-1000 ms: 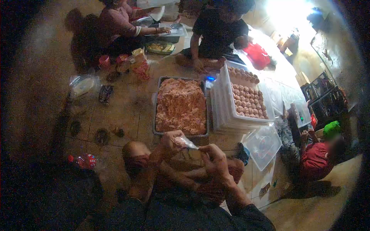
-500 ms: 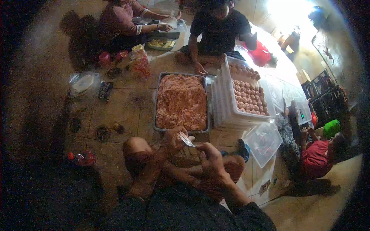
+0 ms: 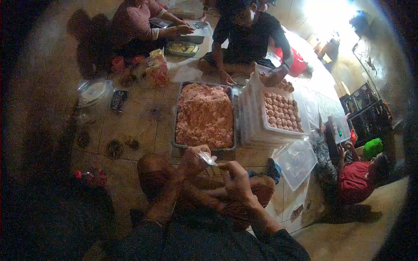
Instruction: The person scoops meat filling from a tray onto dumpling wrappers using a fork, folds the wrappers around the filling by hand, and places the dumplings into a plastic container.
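A metal fork [image 3: 207, 158] points up and left, its handle end wrapped in the curled fingers of my right hand [image 3: 238, 179]. Close against the fork's tines, my left hand [image 3: 191, 162] is closed; whether it pinches anything small cannot be made out. Just beyond my hands lies a dark rectangular tray [image 3: 175, 130] heaped with pinkish ground mixture [image 3: 204, 115]. To its right stands a stack of white plastic trays [image 3: 252, 117], the top one holding rows of round balls [image 3: 282, 112].
Across the tray sits a person in a dark shirt [image 3: 248, 37]; another in pink [image 3: 135, 21] sits at upper left. At right, a person in red [image 3: 356, 178] is near a clear plastic lid [image 3: 297, 164]. A red-capped bottle [image 3: 93, 178] lies at left.
The person opposite has brought an arm down into the top tray of balls. My hands and the fork have shifted only slightly left.
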Tool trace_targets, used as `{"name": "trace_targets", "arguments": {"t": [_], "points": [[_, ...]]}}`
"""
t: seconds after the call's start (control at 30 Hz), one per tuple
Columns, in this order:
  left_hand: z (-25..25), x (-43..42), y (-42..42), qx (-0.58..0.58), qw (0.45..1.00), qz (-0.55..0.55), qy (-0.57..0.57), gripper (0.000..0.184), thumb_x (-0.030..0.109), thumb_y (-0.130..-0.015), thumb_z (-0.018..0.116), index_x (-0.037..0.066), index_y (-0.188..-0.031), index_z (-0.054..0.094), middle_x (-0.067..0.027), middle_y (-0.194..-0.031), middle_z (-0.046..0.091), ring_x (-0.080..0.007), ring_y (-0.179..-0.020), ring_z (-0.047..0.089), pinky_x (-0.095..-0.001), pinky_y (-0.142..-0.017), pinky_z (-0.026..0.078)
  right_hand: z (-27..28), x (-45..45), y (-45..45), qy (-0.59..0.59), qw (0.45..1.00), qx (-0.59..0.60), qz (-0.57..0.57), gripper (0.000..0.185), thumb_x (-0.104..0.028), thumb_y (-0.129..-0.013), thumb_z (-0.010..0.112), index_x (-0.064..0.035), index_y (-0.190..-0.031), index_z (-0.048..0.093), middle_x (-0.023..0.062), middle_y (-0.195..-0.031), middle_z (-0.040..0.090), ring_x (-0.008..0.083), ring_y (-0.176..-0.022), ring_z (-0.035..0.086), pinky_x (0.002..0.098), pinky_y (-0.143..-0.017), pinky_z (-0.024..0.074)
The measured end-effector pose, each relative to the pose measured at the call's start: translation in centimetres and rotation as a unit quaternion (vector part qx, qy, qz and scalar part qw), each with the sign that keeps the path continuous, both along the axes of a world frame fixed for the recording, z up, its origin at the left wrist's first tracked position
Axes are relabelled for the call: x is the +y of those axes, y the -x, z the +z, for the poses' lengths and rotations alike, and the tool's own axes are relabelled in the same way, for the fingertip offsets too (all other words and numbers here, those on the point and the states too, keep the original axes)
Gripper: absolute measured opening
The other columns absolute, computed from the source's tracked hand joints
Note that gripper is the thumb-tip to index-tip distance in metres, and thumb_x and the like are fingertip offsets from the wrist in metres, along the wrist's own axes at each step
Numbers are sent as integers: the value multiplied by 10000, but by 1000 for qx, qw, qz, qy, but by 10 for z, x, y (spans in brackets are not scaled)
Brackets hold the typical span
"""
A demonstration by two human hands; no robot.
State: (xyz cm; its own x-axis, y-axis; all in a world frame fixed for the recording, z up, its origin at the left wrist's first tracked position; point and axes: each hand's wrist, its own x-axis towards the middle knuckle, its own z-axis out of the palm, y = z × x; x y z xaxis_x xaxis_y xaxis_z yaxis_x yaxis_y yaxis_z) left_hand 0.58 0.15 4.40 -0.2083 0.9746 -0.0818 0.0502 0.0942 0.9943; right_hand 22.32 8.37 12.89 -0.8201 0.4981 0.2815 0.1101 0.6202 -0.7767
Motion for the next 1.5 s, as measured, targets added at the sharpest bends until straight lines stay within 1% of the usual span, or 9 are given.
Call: {"name": "trace_targets", "arguments": {"t": [0.23, 0.3, 0.57, 0.7, 1.03, 1.17, 1.27, 1.4, 1.5], "points": [[30, -9, -12, -82, 964, 9, -251, 361, 370, -787, 866, 79, -885, 676, 5, -766, 661, -71, -636, 553, -307, -562, 456, 10, -1, -8, 31, 997, -19, -74, 104, -45, -927, 633, -14, -1018, 672, 158, -906, 676, 255, -849, 676, 342, -753, 520], [53, -19, -19, 166, 984, 65, 17, 389, 358, -784, 868, 67, -931, 655, -21, -781, 656, -79, -690, 589, -294, -602, 488, 3, -3, -8, -4, 999, -11, -50, 101, -45, -938, 627, -16, -1025, 670, 135, -907, 682, 209, -839, 668, 326, -741, 514], [-50, -5, 3, -203, 959, -102, -171, 356, 334, -793, 848, 76, -922, 640, -35, -746, 635, -92, -665, 586, -270, -599, 472, 17, -2, -14, 216, 964, -24, -154, 111, -14, -950, 600, 7, -1050, 645, 85, -948, 693, 125, -842, 623, 306, -752, 509], [-9, -8, -10, 142, 978, 41, -148, 360, 311, -807, 844, 68, -970, 633, -14, -791, 661, -81, -699, 586, -256, -639, 482, 15, -13, -9, 149, 987, -46, -47, 136, -14, -940, 620, -4, -1070, 657, 118, -934, 691, 154, -858, 634, 313, -767, 512], [29, -8, -5, 10, 991, 53, -121, 404, 252, -724, 904, 24, -943, 653, -38, -881, 703, -126, -794, 677, -271, -642, 541, 13, -4, -9, 154, 983, -29, -98, 132, -29, -931, 629, 2, -1057, 654, 131, -927, 691, 166, -886, 649, 314, -798, 513], [-54, 22, 40, -175, 908, -372, -75, 468, 235, -712, 909, 3, -1037, 664, -60, -979, 708, -172, -879, 696, -283, -730, 558, -13, -6, -11, 166, 984, -52, -44, 139, -27, -940, 625, 10, -1073, 643, 124, -941, 698, 158, -881, 647, 323, -801, 516], [20, -14, -15, 84, 983, 76, -147, 396, 214, -767, 870, 18, -1043, 664, -74, -1034, 714, -189, -911, 688, -315, -798, 554, -3, -1, -11, 147, 984, -17, -97, 142, -20, -945, 620, 6, -1083, 640, 118, -932, 697, 150, -871, 647, 316, -784, 514], [-99, -3, 3, -505, 855, -116, -12, 389, 186, -816, 833, 29, -1111, 634, -106, -1037, 703, -195, -913, 688, -294, -783, 549, 6, -9, -17, 158, 983, -34, -93, 151, -1, -918, 638, 14, -1069, 644, 141, -931, 695, 176, -858, 667, 326, -776, 522], [-76, -3, 5, -209, 978, -8, 8, 350, 36, -834, 777, 10, -1134, 599, -123, -1001, 660, -174, -907, 666, -255, -748, 573, -24, 7, -21, 46, 997, -41, -46, 153, -8, -914, 638, 16, -1065, 632, 150, -906, 685, 206, -846, 677, 320, -759, 521]]}}
